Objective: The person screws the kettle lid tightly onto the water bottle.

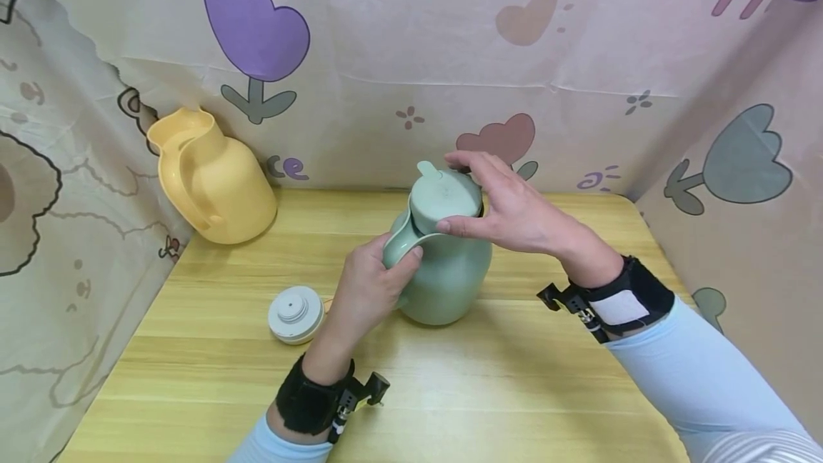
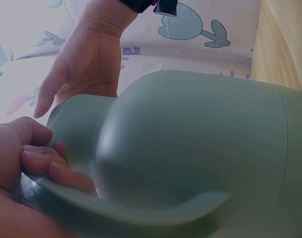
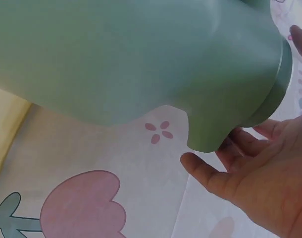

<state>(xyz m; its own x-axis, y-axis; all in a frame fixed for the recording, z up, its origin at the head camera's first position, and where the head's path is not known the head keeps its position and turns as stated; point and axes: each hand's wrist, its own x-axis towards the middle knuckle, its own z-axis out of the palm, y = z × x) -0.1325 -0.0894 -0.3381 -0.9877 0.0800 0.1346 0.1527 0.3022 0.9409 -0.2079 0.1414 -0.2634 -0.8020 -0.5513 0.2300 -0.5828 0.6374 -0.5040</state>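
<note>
Left hand [image 1: 371, 283]: curled round the handle [image 2: 131, 214].
Right hand [image 1: 508, 206]: spread about the lid [image 1: 448, 198].
Lid work: I'd brace the jug [image 1: 450, 281], moving the lid squarely.

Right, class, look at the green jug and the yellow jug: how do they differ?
The green jug has a lid at its mouth; no lid shows on the yellow jug. The left hand grips the green jug's handle, while no hand touches the yellow jug. The yellow jug stands to the left of the green jug. Both have a handle and rounded body.
</note>
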